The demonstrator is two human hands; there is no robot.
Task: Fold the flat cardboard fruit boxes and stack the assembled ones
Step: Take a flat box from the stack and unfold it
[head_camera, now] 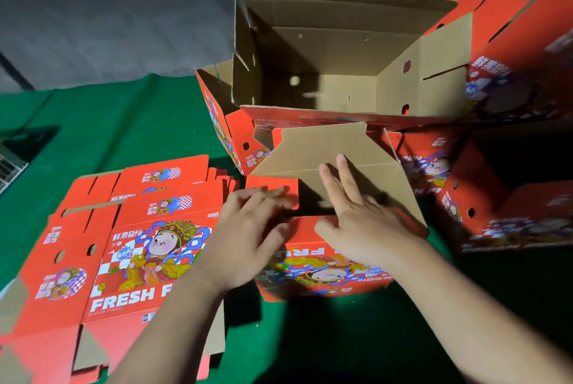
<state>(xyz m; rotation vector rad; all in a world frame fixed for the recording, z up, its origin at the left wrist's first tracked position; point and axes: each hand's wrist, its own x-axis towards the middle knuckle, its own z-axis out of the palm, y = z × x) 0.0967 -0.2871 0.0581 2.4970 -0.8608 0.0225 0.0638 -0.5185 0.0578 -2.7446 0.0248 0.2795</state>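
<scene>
Beside the flat box stack (124, 247), on the green tabletop (93, 123), a half-folded box (322, 272) lies under both hands, left hand (248, 241) and right hand (366, 222) open and pressing flaps down, apparently to close its base, assembled boxes (335, 73) stacked beyond.

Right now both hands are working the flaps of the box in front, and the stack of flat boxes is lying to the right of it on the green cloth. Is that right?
Not quite: the head view shows the stack of flat boxes lying to the left of the box in front, not the right. The rest holds: the left hand and right hand are both on its flaps, and the stack lies on the green cloth.
</scene>
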